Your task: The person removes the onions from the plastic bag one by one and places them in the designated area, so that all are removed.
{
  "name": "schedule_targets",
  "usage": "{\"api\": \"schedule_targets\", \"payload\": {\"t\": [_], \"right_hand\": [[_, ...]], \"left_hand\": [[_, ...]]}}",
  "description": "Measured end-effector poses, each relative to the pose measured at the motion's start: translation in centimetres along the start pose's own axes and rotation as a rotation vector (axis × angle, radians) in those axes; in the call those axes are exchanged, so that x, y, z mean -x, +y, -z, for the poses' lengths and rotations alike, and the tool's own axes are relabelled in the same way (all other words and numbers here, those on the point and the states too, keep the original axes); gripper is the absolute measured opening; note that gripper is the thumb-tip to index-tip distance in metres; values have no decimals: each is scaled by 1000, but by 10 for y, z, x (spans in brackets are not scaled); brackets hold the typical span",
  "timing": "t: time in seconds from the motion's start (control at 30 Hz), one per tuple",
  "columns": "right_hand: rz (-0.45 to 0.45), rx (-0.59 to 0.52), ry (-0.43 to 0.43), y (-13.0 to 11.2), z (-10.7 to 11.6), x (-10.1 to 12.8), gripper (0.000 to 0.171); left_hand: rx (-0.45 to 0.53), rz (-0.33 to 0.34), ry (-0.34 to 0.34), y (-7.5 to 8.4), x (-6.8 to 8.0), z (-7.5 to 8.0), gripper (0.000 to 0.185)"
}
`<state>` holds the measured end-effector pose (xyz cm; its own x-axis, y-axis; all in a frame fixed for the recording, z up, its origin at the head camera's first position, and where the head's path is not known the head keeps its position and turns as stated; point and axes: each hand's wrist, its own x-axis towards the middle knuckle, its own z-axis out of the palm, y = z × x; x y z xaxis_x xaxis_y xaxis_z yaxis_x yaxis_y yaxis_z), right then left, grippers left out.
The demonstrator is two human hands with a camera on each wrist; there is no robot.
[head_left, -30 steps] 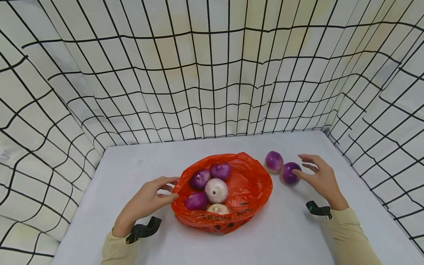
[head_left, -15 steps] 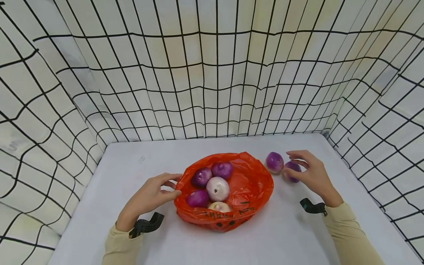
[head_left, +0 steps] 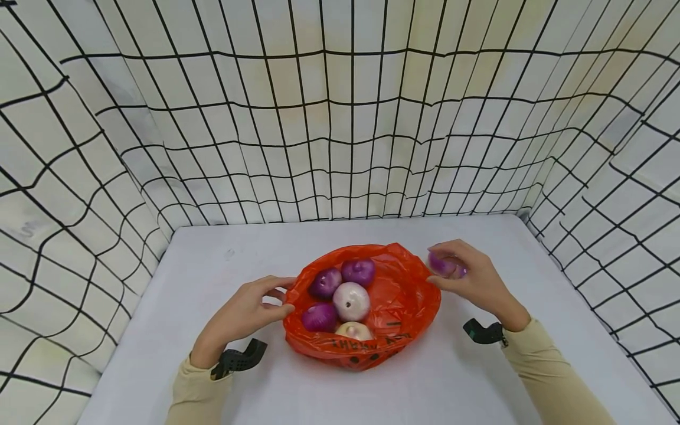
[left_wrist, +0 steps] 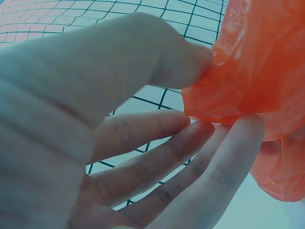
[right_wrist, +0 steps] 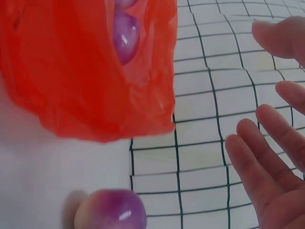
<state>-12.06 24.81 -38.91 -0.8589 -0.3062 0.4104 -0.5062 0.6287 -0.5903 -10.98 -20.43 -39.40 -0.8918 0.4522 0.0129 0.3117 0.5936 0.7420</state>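
Observation:
A red plastic bag (head_left: 406,301) lies spread wide on the white table with several onions inside, some purple (head_left: 320,317) and one mostly white (head_left: 351,301). At its left rim is my left hand (head_left: 247,310), thumb and fingertips touching the film, fingers spread in the left wrist view. My right hand (head_left: 473,277) hovers just right of the bag, over the loose purple onions (head_left: 446,267), partly hiding them. In the right wrist view, its fingers (right_wrist: 248,176) are apart with nothing between them, and one loose onion (right_wrist: 114,210) lies on the table below the bag.
Black netting (head_left: 340,121) over pale sheeting rises behind the table (head_left: 239,248) and along both sides. Black wrist mounts (head_left: 241,359) stick out from both sleeves, the right one (head_left: 482,332) low over the tabletop.
My right hand has moved left over the loose onions toward the bag, covering more of them. The left hand stays at the bag's rim. The head view has shifted slightly.

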Motion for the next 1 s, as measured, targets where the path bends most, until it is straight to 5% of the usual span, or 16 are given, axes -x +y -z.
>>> {"api": "schedule_targets", "payload": {"t": [0.47,0.67,1.0], "right_hand": [[36,-108,-145,-30,-27,-17,50],[44,-75,-211,-41,-42,-20,52],[141,-118,-253,-47,-69,-13,50]], "left_hand": [[11,-34,-10,3,0,1,51],[10,-40,-6,3,1,1,49],[-12,-34,-11,4,1,1,51]]}}
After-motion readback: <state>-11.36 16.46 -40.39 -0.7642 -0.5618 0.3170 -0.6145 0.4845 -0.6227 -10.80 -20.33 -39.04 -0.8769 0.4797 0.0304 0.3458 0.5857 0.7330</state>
